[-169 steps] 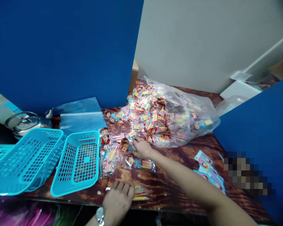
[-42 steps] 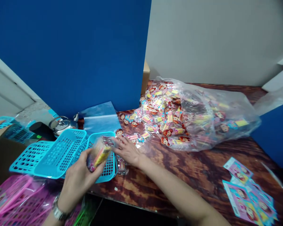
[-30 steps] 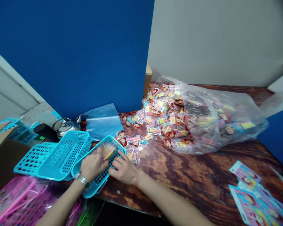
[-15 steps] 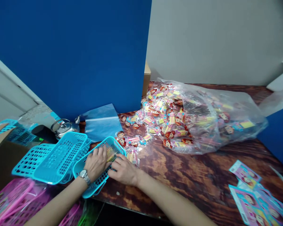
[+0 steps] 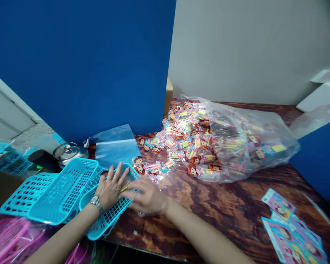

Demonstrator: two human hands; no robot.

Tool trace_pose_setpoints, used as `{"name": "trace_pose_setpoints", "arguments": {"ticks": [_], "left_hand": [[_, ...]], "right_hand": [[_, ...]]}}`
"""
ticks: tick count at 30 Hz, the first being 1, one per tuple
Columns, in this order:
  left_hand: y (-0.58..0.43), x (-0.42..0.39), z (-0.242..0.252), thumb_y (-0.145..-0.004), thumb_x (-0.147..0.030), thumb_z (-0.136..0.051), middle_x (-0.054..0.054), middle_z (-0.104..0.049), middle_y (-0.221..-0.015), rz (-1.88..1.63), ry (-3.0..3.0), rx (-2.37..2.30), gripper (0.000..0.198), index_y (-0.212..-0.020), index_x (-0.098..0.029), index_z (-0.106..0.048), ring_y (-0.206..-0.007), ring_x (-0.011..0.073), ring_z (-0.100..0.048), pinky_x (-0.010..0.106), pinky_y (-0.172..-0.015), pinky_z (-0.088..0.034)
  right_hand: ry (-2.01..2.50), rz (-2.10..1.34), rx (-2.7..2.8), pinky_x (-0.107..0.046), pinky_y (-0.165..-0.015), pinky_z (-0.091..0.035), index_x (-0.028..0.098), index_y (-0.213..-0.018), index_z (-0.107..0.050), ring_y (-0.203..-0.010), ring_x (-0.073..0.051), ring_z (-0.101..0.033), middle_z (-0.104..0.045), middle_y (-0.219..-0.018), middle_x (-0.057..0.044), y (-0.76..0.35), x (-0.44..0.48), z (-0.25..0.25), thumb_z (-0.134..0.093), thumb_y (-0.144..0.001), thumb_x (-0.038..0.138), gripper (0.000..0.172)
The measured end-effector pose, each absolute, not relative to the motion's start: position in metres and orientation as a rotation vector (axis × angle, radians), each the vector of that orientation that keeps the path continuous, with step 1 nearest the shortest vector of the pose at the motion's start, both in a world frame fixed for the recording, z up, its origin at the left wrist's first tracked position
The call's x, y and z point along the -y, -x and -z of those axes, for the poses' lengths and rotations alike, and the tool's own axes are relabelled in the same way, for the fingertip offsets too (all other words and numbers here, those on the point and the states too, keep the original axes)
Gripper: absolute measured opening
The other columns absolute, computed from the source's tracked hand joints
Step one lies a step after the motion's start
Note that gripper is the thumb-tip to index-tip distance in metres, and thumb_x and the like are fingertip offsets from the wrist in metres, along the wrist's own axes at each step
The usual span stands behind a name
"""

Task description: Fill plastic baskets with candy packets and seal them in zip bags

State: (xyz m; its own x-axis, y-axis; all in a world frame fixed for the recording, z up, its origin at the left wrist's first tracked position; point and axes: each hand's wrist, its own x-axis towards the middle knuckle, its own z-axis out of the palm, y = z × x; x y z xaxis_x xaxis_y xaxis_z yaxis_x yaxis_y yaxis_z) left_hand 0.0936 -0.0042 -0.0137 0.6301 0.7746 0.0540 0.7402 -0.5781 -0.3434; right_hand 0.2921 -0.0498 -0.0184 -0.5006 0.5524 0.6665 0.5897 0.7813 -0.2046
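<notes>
A light-blue plastic basket (image 5: 104, 222) with a lattice wall stands at the table's front edge. Over its inside lies my left hand (image 5: 109, 190), a watch on the wrist, its fingers stretched and spread. Partly covered by the hands is a small yellowish packet (image 5: 124, 187) inside the basket; its kind is hard to make out. At the basket's right rim, my right hand (image 5: 150, 194) is blurred by motion, and I cannot tell whether its fingers hold anything. Just beyond the basket lie small clear packets (image 5: 154, 167) with cartoon-figure prints.
More blue baskets (image 5: 63, 194) are stacked at left, above pink baskets (image 5: 12, 238) in plastic. A kettle (image 5: 73, 154) and a clear plastic bag (image 5: 115, 146) sit behind. A large bag (image 5: 272, 128) spills packets across the table. Printed cards (image 5: 288, 234) lie at right.
My left hand's fingers have spread out over the basket. The right hand has drawn slightly toward the basket's outer right side. The view has shifted a little.
</notes>
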Motion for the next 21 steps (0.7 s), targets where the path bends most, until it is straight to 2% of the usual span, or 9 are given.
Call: {"name": "trace_pose_setpoints", "arguments": {"ticks": [3, 6, 9, 11, 14, 16, 19, 21], "left_hand": [[-0.094, 0.007, 0.009, -0.081, -0.043, -0.053, 0.016, -0.008, -0.152, -0.158, 2.524, 1.201, 0.072, -0.143, -0.026, -0.02, -0.126, 0.0427, -0.032, 0.051, -0.083, -0.039], [-0.093, 0.007, 0.005, -0.079, -0.044, -0.057, 0.015, -0.011, -0.152, -0.177, 2.535, 1.185, 0.075, -0.143, -0.028, -0.021, -0.124, 0.0419, -0.034, 0.048, -0.082, -0.039], [-0.091, 0.007, 0.003, -0.078, -0.045, -0.057, 0.014, -0.013, -0.151, -0.208, 2.529, 1.215, 0.074, -0.143, -0.028, -0.024, -0.123, 0.0415, -0.034, 0.047, -0.08, -0.04], [-0.089, 0.007, 0.003, -0.079, -0.044, -0.056, 0.014, -0.013, -0.151, -0.21, 2.525, 1.243, 0.072, -0.142, -0.028, -0.025, -0.123, 0.0413, -0.034, 0.048, -0.08, -0.04], [-0.088, 0.007, 0.003, -0.079, -0.046, -0.056, 0.015, -0.014, -0.151, -0.191, 2.544, 1.267, 0.07, -0.141, -0.027, -0.028, -0.123, 0.0414, -0.034, 0.049, -0.081, -0.04], [-0.087, 0.007, 0.003, -0.079, -0.046, -0.056, 0.015, -0.013, -0.151, -0.183, 2.554, 1.273, 0.07, -0.141, -0.026, -0.03, -0.123, 0.0416, -0.034, 0.049, -0.081, -0.04], [-0.087, 0.006, 0.004, -0.08, -0.046, -0.055, 0.015, -0.011, -0.152, -0.174, 2.56, 1.264, 0.07, -0.141, -0.025, -0.029, -0.124, 0.0415, -0.033, 0.048, -0.079, -0.04], [-0.088, 0.006, 0.005, -0.08, -0.047, -0.054, 0.015, -0.01, -0.152, -0.168, 2.554, 1.267, 0.069, -0.141, -0.025, -0.029, -0.124, 0.0417, -0.033, 0.049, -0.079, -0.04]], "right_hand": [[1.413, -0.088, 2.013, -0.036, -0.097, -0.034, 0.017, -0.126, -0.05, -0.113, -0.02, -0.044, -0.054, -0.121, -0.011, -0.327, 0.022, 0.023, -0.036, -0.094, 0.032, 0.038], [1.792, -0.264, 2.215, -0.042, -0.101, -0.029, 0.023, -0.133, -0.045, -0.124, -0.027, -0.035, -0.043, -0.136, -0.01, -0.349, 0.002, 0.036, -0.044, -0.09, 0.039, 0.046], [1.902, -0.366, 2.326, -0.04, -0.097, -0.033, 0.03, -0.127, -0.051, -0.117, -0.026, -0.042, -0.051, -0.128, -0.006, -0.357, 0.005, 0.045, -0.045, -0.09, 0.042, 0.04], [1.969, -0.381, 2.314, -0.04, -0.095, -0.034, 0.03, -0.126, -0.052, -0.113, -0.026, -0.045, -0.056, -0.12, -0.007, -0.364, 0.016, 0.044, -0.05, -0.087, 0.04, 0.04], [2.114, -0.401, 2.26, -0.041, -0.094, -0.033, 0.024, -0.122, -0.054, -0.113, -0.029, -0.045, -0.056, -0.117, -0.013, -0.381, 0.029, 0.034, -0.06, -0.08, 0.033, 0.044], [2.208, -0.411, 2.196, -0.04, -0.092, -0.033, 0.02, -0.116, -0.057, -0.111, -0.029, -0.047, -0.057, -0.115, -0.014, -0.394, 0.032, 0.024, -0.061, -0.078, 0.03, 0.039], [2.307, -0.453, 2.069, -0.032, -0.081, -0.038, 0.018, -0.112, -0.056, -0.099, -0.024, -0.054, -0.06, -0.108, -0.012, -0.401, 0.024, 0.011, -0.047, -0.087, 0.036, 0.033], [2.337, -0.518, 2.002, -0.027, -0.071, -0.04, 0.016, -0.105, -0.058, -0.087, -0.019, -0.059, -0.064, -0.096, -0.009, -0.39, 0.016, 0.008, -0.03, -0.094, 0.042, 0.04]]}}
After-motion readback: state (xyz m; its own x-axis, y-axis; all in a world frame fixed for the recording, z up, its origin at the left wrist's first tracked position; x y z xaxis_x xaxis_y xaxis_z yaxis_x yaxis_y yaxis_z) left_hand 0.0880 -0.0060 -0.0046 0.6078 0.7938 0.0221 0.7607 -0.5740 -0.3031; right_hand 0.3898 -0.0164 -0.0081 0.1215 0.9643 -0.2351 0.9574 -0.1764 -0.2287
